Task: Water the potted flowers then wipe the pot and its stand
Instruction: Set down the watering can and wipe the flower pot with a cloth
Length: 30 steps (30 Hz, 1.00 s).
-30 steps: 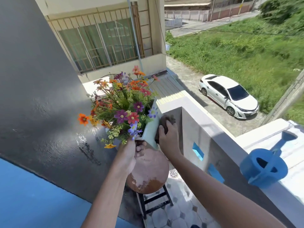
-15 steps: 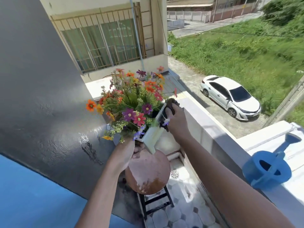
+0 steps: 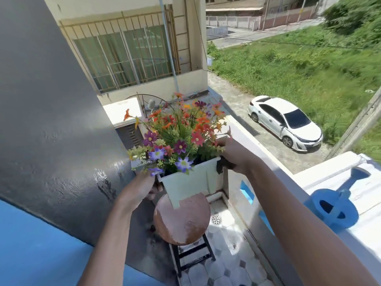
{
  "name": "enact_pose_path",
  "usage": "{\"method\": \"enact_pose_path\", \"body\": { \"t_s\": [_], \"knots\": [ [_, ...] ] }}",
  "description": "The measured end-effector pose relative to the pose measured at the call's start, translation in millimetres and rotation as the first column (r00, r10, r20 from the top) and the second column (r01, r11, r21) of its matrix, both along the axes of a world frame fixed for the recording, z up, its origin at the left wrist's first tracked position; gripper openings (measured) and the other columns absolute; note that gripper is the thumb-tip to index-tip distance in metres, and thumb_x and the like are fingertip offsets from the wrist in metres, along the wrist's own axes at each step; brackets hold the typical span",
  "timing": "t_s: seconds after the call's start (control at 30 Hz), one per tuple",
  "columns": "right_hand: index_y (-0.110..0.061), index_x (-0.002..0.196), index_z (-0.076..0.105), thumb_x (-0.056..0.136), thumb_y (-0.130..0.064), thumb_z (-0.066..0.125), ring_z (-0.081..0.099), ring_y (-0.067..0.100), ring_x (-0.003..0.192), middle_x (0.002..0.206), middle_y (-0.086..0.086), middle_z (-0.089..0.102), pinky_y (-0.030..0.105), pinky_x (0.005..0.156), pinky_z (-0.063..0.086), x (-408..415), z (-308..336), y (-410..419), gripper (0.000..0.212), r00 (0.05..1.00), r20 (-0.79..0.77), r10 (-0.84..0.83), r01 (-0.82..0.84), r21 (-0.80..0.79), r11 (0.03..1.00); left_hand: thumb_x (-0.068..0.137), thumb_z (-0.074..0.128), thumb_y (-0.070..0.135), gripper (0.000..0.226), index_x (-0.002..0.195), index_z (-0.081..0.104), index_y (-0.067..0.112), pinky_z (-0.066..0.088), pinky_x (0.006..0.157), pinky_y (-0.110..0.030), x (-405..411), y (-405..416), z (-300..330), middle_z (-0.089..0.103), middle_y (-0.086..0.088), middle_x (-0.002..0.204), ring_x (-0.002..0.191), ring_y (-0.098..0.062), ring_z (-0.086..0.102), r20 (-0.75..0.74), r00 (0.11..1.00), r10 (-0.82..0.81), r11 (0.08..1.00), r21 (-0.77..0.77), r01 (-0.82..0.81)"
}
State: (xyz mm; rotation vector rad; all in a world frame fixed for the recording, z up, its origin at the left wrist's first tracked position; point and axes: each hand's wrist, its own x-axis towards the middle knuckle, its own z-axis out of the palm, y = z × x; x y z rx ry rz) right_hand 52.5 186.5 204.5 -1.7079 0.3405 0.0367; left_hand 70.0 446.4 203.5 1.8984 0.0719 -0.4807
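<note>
Left hand [image 3: 142,187] is gripping the white plastic pot [image 3: 189,182] at its near-left corner, fingers wrapped round the edge. Right hand [image 3: 233,155] is pressing a dark cloth [image 3: 223,165] against the pot's right rim, fingers curled on it. Pot is hanging tilted above the round stool [image 3: 183,221], not touching. Prob. light, thin-walled, wet so slippery; best held w/ both hands under the rim. Flowers [image 3: 177,133] look floppy. Blue watering can [image 3: 334,211] is sitting on the ledge [image 3: 309,176] at right.

A round stool [image 3: 182,221] with a worn reddish-brown seat and black legs stands low in the middle of the frame on a tiled floor [image 3: 222,269]. At lower right, a blue watering can [image 3: 332,211] sits on the white ledge [image 3: 321,176].
</note>
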Motion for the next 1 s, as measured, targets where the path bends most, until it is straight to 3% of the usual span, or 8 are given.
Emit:
{"method": "enact_pose_path", "body": {
  "t_s": [0.07, 0.13, 0.2, 0.3, 0.43, 0.57, 0.8, 1.0],
  "knots": [
    [0.005, 0.081, 0.071, 0.089, 0.004, 0.052, 0.039, 0.019, 0.045, 0.068, 0.011, 0.041, 0.021, 0.039, 0.034, -6.0, -0.8, 8.8, 0.021, 0.995, 0.026, -0.093, 0.093, 0.030, 0.995, 0.098, 0.032, 0.009, 0.036, 0.068, 0.050, 0.011, 0.021, 0.039, -0.017, 6.5, -0.2, -1.8, 0.053, -0.009, 0.058, 0.049, -0.016, 0.034, 0.007, 1.000, -0.025, 0.999, 0.030, 0.025],
    [0.021, 0.081, 0.057, 0.097, 0.006, 0.044, 0.035, 0.014, 0.037, 0.063, 0.013, 0.036, 0.012, 0.032, 0.026, -11.3, 0.1, 19.1, 0.026, 0.974, 0.059, -0.220, 0.220, 0.009, 0.975, 0.098, 0.030, 0.009, 0.036, 0.068, 0.049, 0.011, 0.019, 0.038, -0.016, 13.8, -0.6, -6.3, 0.052, -0.011, 0.060, 0.039, -0.011, 0.031, -0.007, 1.000, -0.006, 0.999, 0.049, 0.006],
    [0.011, 0.065, 0.053, 0.097, 0.005, 0.049, 0.030, 0.009, 0.027, 0.051, 0.008, 0.034, 0.011, 0.028, 0.024, -15.4, -1.7, 29.1, 0.034, 0.952, 0.100, -0.288, 0.282, 0.075, 0.956, 0.095, 0.028, 0.006, 0.031, 0.071, 0.046, 0.012, 0.018, 0.037, -0.013, 18.5, -0.4, -10.7, 0.053, -0.011, 0.057, 0.032, -0.008, 0.027, -0.056, 0.995, 0.087, 0.996, 0.017, -0.086],
    [-0.001, 0.088, 0.067, 0.093, -0.001, 0.059, 0.034, 0.017, 0.037, 0.063, 0.007, 0.047, 0.019, 0.033, 0.034, -10.5, -11.9, 39.0, 0.009, 0.893, 0.090, -0.441, 0.404, 0.271, 0.874, 0.091, 0.029, 0.010, 0.021, 0.081, 0.047, 0.011, 0.017, 0.040, -0.013, 16.1, -0.8, -16.6, 0.054, -0.012, 0.057, 0.036, -0.013, 0.025, -0.070, 0.973, 0.219, 0.976, 0.024, -0.218],
    [-0.007, 0.070, 0.059, 0.083, -0.002, 0.063, 0.043, 0.021, 0.044, 0.066, 0.006, 0.042, 0.029, 0.042, 0.041, -11.7, -12.7, 54.7, 0.014, 0.823, 0.081, -0.562, 0.507, 0.342, 0.791, 0.090, 0.043, 0.031, 0.020, 0.081, 0.053, 0.016, 0.019, 0.043, -0.018, -18.8, -29.4, -22.8, 0.054, -0.010, 0.058, 0.034, -0.012, 0.025, -0.115, 0.993, 0.036, 0.999, -0.003, -0.036],
    [-0.001, 0.070, 0.060, 0.079, -0.005, 0.072, 0.041, 0.015, 0.040, 0.061, 0.007, 0.044, 0.026, 0.041, 0.043, -23.6, -10.3, 80.2, 0.016, 0.833, 0.152, -0.533, 0.467, 0.325, 0.822, 0.091, 0.039, 0.061, 0.042, 0.083, 0.058, 0.025, 0.023, 0.042, -0.020, -24.8, -64.0, -24.4, 0.051, -0.002, 0.054, 0.037, -0.012, 0.030, -0.117, 0.993, 0.013, 0.998, -0.052, -0.019],
    [-0.005, 0.082, 0.064, 0.084, -0.017, 0.072, 0.049, 0.006, 0.059, 0.068, 0.010, 0.063, 0.026, 0.058, 0.042, -36.9, -17.4, 102.7, 0.014, 0.850, 0.391, -0.353, 0.344, 0.093, 0.934, 0.100, 0.039, 0.031, 0.034, 0.070, 0.045, 0.015, 0.019, 0.034, -0.015, -12.8, -57.6, -31.2, 0.036, -0.003, 0.058, 0.036, -0.011, 0.026, -0.190, 0.974, 0.122, 0.962, -0.218, -0.163],
    [-0.009, 0.122, 0.061, 0.101, -0.020, 0.046, 0.053, 0.017, 0.098, 0.107, 0.010, 0.059, 0.026, 0.087, 0.039, -8.0, -15.9, 75.0, 0.028, 0.851, 0.492, -0.182, 0.317, -0.206, 0.926, 0.099, 0.039, 0.026, 0.030, 0.081, 0.051, 0.005, 0.022, 0.033, -0.019, -14.1, -43.1, -14.1, 0.043, -0.010, 0.064, 0.042, -0.011, 0.025, -0.299, 0.954, 0.012, 0.888, -0.435, -0.147]
  ]
}}
